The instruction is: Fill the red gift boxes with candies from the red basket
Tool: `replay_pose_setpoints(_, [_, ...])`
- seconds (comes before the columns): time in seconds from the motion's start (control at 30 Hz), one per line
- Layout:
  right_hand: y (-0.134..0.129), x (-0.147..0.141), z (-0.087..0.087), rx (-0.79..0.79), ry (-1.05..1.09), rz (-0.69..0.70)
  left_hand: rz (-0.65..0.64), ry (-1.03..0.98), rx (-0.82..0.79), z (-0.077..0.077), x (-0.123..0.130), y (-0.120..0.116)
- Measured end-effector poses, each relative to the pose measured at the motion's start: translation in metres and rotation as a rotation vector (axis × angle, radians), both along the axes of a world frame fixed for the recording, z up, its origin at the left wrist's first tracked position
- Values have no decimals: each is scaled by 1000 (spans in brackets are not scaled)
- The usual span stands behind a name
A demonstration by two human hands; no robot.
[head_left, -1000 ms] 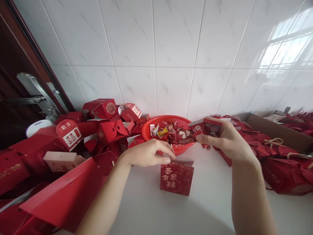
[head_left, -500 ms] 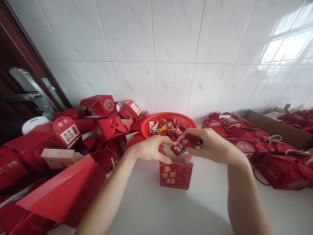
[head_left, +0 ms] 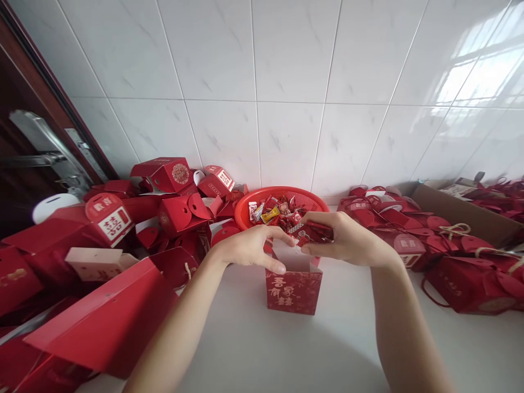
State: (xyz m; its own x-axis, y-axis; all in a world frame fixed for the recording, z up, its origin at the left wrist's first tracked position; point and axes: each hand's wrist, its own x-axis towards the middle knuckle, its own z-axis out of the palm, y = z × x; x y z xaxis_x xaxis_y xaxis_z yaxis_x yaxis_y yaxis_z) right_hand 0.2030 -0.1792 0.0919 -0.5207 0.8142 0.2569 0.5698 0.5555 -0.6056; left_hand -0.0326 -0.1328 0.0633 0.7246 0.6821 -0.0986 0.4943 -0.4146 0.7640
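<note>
An open-topped red paper gift box (head_left: 293, 293) with gold Chinese characters stands upright on the white table. My left hand (head_left: 250, 248) is around its left upper edge, thumb at the front and fingers towards the back. My right hand (head_left: 350, 237) pinches a red, printed candy packet (head_left: 303, 233) above the back of the box opening. Most of the packet's right part is hidden by my fingers. Just behind both hands sits a red plastic basket (head_left: 313, 203), holding several wrapped candies (head_left: 270, 214), one of them yellow.
Red gift boxes (head_left: 186, 213) pile up along the left, with a large tilted red panel (head_left: 102, 316) closest to me. More red boxes (head_left: 470, 284) with rope handles lie at the right beside a brown carton (head_left: 458, 210). Behind is a tiled wall (head_left: 290, 136); a door handle (head_left: 53, 144) is at left.
My right hand has shifted slightly left and up with the packet, which has turned and shows less of its printed face. My left hand stays at the box.
</note>
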Motion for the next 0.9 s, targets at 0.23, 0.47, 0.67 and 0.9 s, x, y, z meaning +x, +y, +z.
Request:
replay_pose_setpoints(0.23, [12, -10, -11, -55, 41, 26, 12, 23, 1, 0, 1, 0])
replay_pose_setpoints(0.47, [16, -20, -15, -90, -101, 14, -30, -35, 15, -3, 0, 2])
replay_pose_setpoints(0.67, [20, -19, -17, -105, -80, 49, -26, -21, 15, -3, 1, 2])
replay_pose_setpoints(0.9, [15, -14, -10, -143, 309, 37, -3, 34, 26, -2, 0, 2])
